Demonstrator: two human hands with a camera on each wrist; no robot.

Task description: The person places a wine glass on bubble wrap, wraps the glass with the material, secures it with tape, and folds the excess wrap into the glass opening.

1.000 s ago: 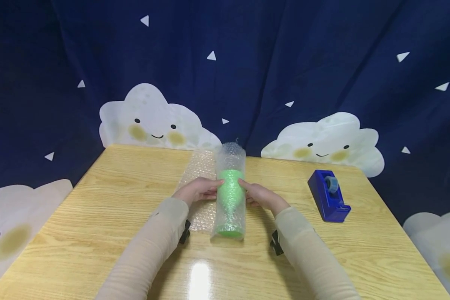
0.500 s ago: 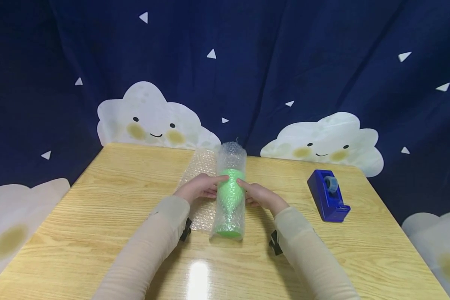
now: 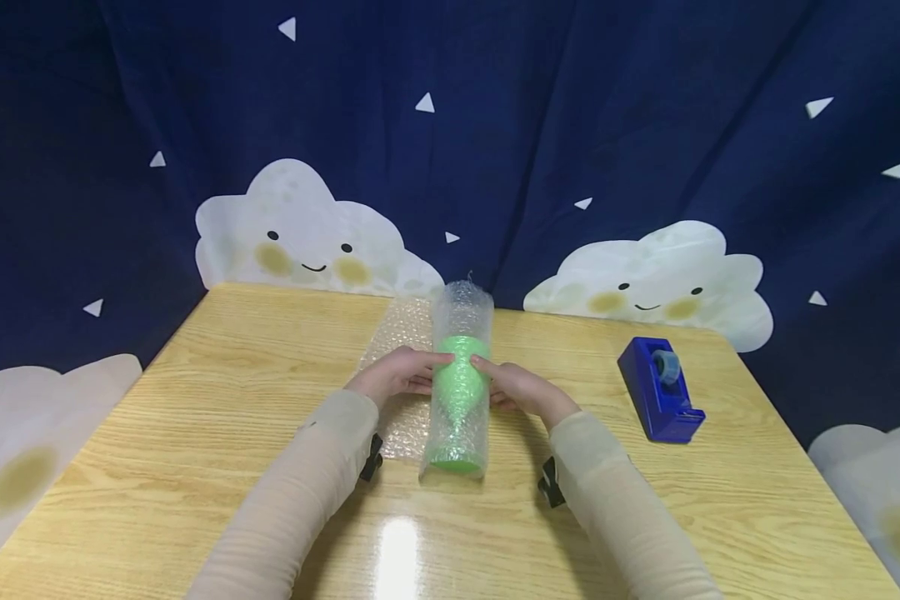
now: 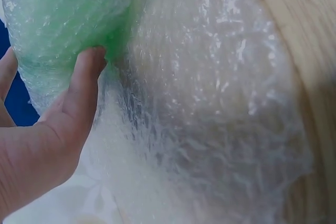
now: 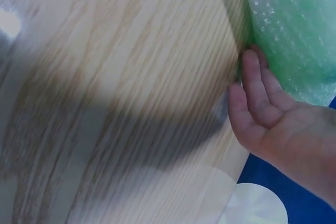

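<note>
"What just changed over there?"

"Only a tiny bit. The green thing (image 3: 461, 390) is in the same spot as a second ago, near the middle of the bench (image 3: 232, 400). It lies inside a roll of bubble wrap (image 3: 462, 315). But the thumbs of the left hand (image 3: 397, 373) and the right hand (image 3: 527, 390) are a little closer together on top."

"So what does that mean?"

"I think they're making the hold snug. The wrapping looks unfinished to me, because a flat piece of wrap (image 3: 407, 432) is spread out beside the roll, on the left."

"Has the left hand let go?"

"No, it's holding the roll's left side, thumb on top and fingers down the side."

"And the right hand?"

"It holds the other side, thumb on top too. Its fingers are a little bent, tucked against the wrap. I can't tell how hard it squeezes."

"Is that tape (image 3: 667, 367)?"

"Looks like it, in a blue tape holder (image 3: 652, 408), well apart from the right hand. Nobody is touching it."
</note>
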